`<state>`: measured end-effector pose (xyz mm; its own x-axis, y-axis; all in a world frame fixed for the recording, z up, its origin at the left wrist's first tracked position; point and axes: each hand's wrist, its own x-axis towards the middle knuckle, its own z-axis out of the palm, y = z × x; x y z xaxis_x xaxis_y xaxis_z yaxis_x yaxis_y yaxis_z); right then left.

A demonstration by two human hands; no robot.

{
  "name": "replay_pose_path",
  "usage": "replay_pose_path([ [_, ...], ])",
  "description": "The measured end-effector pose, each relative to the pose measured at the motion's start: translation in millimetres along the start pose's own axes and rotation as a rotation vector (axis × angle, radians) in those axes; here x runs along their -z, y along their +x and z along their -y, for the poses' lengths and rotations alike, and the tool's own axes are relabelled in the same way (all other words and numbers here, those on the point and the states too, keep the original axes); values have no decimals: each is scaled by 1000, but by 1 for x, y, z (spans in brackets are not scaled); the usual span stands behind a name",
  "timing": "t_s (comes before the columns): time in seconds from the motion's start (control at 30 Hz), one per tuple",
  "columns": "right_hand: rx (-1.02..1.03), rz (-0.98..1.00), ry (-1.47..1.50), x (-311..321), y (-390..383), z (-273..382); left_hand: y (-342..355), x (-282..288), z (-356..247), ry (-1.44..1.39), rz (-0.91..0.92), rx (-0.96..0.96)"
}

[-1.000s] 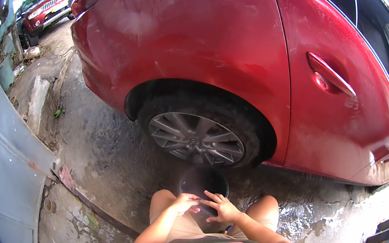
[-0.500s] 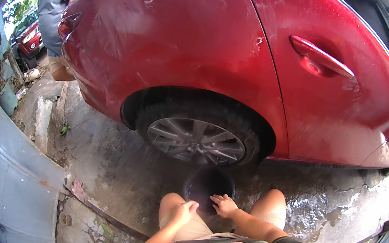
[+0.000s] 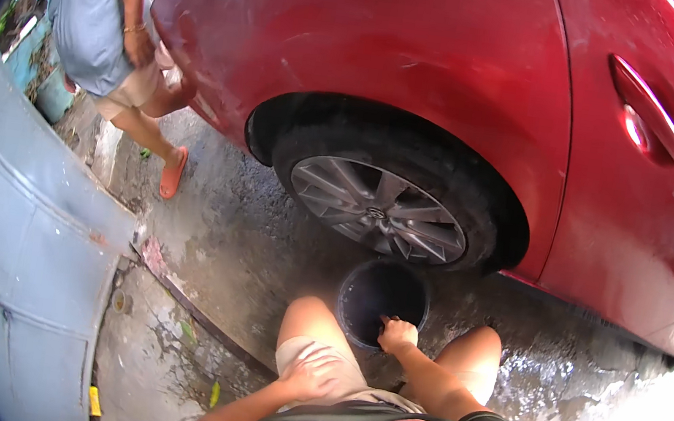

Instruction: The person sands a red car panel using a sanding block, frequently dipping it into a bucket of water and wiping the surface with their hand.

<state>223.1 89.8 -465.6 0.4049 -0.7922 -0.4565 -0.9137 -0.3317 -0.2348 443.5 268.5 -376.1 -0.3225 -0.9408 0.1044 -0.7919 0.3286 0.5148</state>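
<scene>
I sit low with bare knees apart, facing the rear wheel (image 3: 377,213) of a red car (image 3: 426,52). A dark round bucket (image 3: 384,293) stands between the wheel and my knees. My right hand (image 3: 395,335) is at the bucket's near part, fingers curled; what they hold, if anything, is too dark to make out. My left hand (image 3: 311,373) lies on my left thigh (image 3: 299,333), fingers loosely spread, holding nothing.
A co-worker (image 3: 106,27) in a grey shirt, shorts and orange sandals stands at the car's left end. A grey metal panel (image 3: 26,246) runs along my left. The concrete ground (image 3: 199,226) is wet, with a narrow ledge across it near me.
My hands have separated: the left has come back onto my thigh, the right has moved into the bucket and curled. The co-worker has stepped nearer from the upper left. The view has tilted down.
</scene>
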Motion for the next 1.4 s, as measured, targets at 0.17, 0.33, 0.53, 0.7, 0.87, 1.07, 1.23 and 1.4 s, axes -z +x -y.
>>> replay_pose_path([
  [0.17,17,120,-36,3,4,-9,3,-17,-9,17,15,48],
  [0.33,9,39,-27,0,1,-17,9,-19,-17,-38,-70,28],
  [0.53,10,-36,7,-2,3,-14,0,-27,-5,-96,-82,66],
  [0.7,21,-34,47,0,2,-8,-9,-17,3,99,-146,309],
  [0.87,39,-95,64,-4,-3,-8,14,-19,0,93,13,645],
  [1.07,15,-35,14,1,-10,-11,68,-32,25,309,83,687],
  [1.23,27,-126,32,-5,-10,-12,163,-52,73,53,121,820],
  [1.4,94,-186,18,-7,-17,-12,181,-82,91,-44,-52,967],
])
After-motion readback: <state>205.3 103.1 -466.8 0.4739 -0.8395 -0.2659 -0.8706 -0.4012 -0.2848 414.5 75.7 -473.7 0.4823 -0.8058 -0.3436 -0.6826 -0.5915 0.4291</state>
